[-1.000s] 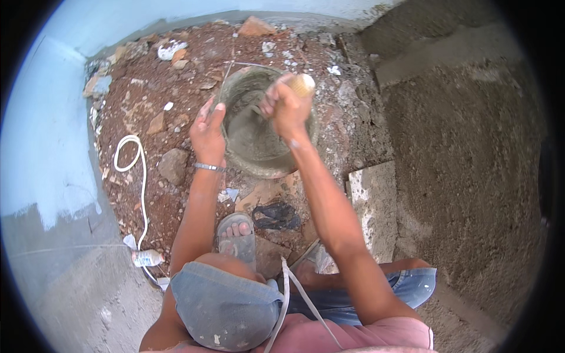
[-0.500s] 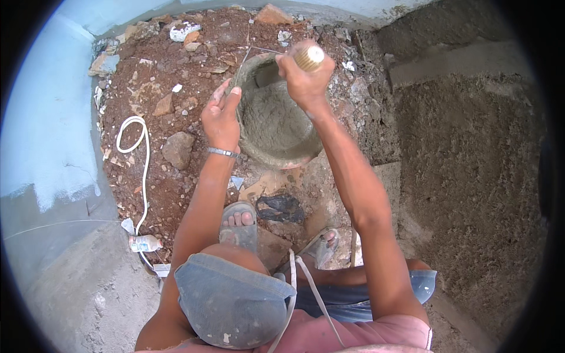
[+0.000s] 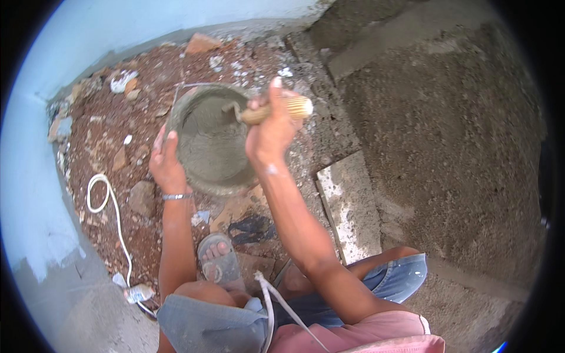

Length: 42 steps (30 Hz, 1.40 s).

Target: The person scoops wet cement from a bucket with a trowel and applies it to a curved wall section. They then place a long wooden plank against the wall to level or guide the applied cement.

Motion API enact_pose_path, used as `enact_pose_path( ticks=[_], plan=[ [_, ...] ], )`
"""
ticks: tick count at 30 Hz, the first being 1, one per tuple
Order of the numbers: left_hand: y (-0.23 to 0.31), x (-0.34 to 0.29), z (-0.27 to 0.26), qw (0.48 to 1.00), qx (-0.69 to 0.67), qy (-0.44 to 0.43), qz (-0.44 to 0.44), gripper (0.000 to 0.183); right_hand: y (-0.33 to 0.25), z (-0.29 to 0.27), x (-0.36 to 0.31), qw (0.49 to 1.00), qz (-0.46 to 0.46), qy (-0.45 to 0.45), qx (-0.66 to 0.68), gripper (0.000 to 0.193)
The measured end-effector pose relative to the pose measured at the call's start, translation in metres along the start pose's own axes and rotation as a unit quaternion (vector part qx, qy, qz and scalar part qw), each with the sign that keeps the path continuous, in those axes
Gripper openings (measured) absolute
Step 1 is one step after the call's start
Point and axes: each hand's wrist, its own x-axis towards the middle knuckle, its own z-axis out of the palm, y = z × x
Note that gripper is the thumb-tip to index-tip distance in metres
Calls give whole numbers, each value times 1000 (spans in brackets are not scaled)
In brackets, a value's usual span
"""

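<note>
Here's the trowel [image 3: 252,115], at the far right edge of the bucket [image 3: 219,189], and the right hand [image 3: 272,132] has it by the wooden handle. The fingers curl tight around that handle, thumb laid across its top, and the grip sits right on its middle: wood shows on both sides of the hand. The long axis runs crosswise, nearly level in view, the pale butt pointing right, clear of the bucket, and the bent metal neck [image 3: 232,109] reaching left, over the bucket's inside. The blade is hard to make out against the grey mix [image 3: 215,156] there.

Over to the left hand [image 3: 168,167], up against the bucket's left side: thumb at the rim, the other fingers parted from it and stretched along the outer wall, a loose, open hold, nothing pinched that I can see. The bucket's wire handle [image 3: 215,84] leans over its far rim. Near side of the bucket, a black scrap [image 3: 253,228] lies on the ground; left of the bucket, a stone [image 3: 142,198], and beyond that a looped white cord [image 3: 120,232].
</note>
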Motion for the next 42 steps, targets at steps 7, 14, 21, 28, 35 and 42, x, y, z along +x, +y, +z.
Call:
enact_pose_path(
  ticks=[7,14,21,28,35,42],
  plan=[
    [0,-3,5,1000,-8,-10,5,50,-3,-28,-10,927,-17,-50,-371,26],
    [1,2,-2,1000,19,-11,9,48,15,17,-20,997,41,-58,-14,21],
    [3,-7,4,999,-5,-32,4,47,15,-39,1,946,-94,-18,-311,26],
    [6,1,-1,998,-48,-26,-1,44,26,21,-22,984,-12,-112,-141,26],
    [8,-4,1,999,2,-49,-7,44,29,-4,52,946,-182,-10,-270,28],
    [11,4,9,999,-5,-49,-7,44,31,-14,-22,976,17,-42,-211,26]
  ],
)
